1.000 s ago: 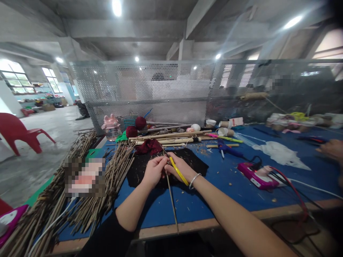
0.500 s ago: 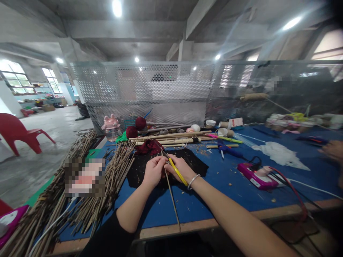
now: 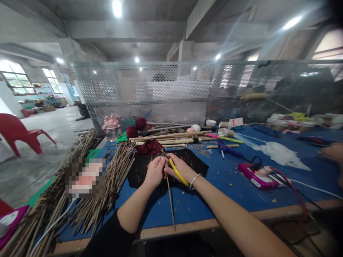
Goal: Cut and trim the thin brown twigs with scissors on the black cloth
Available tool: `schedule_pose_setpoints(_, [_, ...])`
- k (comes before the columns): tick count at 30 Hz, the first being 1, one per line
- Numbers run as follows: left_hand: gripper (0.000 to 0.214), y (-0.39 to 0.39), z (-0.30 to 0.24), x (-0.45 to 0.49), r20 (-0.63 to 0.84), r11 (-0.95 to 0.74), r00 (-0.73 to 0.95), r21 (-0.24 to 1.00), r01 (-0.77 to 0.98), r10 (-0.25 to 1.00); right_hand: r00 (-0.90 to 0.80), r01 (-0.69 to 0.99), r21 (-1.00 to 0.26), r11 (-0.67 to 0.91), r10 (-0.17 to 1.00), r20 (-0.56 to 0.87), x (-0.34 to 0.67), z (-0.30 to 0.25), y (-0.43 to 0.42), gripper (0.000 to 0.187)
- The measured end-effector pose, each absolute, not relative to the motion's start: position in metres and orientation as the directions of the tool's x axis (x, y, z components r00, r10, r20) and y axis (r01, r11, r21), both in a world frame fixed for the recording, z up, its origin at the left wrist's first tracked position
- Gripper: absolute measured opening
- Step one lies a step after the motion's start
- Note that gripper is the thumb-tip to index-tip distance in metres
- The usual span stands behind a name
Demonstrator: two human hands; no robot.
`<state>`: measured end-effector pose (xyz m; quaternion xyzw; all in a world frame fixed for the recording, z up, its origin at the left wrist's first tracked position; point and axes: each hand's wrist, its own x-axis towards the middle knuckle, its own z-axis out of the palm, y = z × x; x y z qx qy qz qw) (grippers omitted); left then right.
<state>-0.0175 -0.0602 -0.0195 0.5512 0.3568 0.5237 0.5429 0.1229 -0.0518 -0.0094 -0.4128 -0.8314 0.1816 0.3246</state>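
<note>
Both my hands meet over a black cloth [image 3: 197, 163] on the blue table [image 3: 219, 185]. My left hand [image 3: 154, 172] is closed round a long thin stick [image 3: 170, 201] that runs from beyond my fingers down toward the table's near edge. My right hand [image 3: 179, 167] is closed on a yellow-handled tool [image 3: 177, 172], its tip pressed against the stick between the two hands. A silver bangle [image 3: 194, 180] sits on my right wrist.
Bundles of thin brown sticks [image 3: 88, 185] lie along the left. Bamboo rods [image 3: 171, 137], dark red yarn balls [image 3: 136, 127], a blue glue gun [image 3: 227, 149] and a pink device with cables [image 3: 255, 177] lie beyond. Another person's hand [image 3: 331, 151] shows at the right. A perforated metal screen [image 3: 160, 92] backs the table.
The stick's near end swung slightly right and then back left toward the table edge. Both hands stay in place on the stick and tool. The other person's hand at right shifted a little.
</note>
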Motion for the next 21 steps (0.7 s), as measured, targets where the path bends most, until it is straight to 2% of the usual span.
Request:
schedule_pose_setpoints(4, [0.031, -0.0611, -0.0171, -0.0165, 0.145, -0.110, 0.178, 0.975, -0.190, 0.973, -0.378, 0.596, -0.603, 0.530, 0.848, 0.372, 0.1209, -0.0111, -0.0521, 0.031])
schedule_pose_setpoints(8, [0.029, -0.0616, -0.0170, -0.0162, 0.132, -0.114, 0.132, 0.984, -0.134, 0.982, -0.316, 0.609, -0.619, 0.496, 0.868, 0.383, 0.1219, -0.0145, -0.0492, 0.035])
schedule_pose_setpoints(14, [0.031, -0.0582, -0.0217, -0.0181, 0.155, -0.152, 0.112, 0.988, -0.041, 0.981, -0.337, 0.568, -0.640, 0.517, 0.856, 0.392, 0.1248, -0.0137, -0.0483, 0.037])
schedule_pose_setpoints(21, [0.029, -0.0601, -0.0200, -0.0173, 0.166, -0.161, 0.096, 0.985, -0.055, 0.981, -0.346, 0.553, -0.638, 0.536, 0.844, 0.410, 0.1232, -0.0139, -0.0481, 0.034])
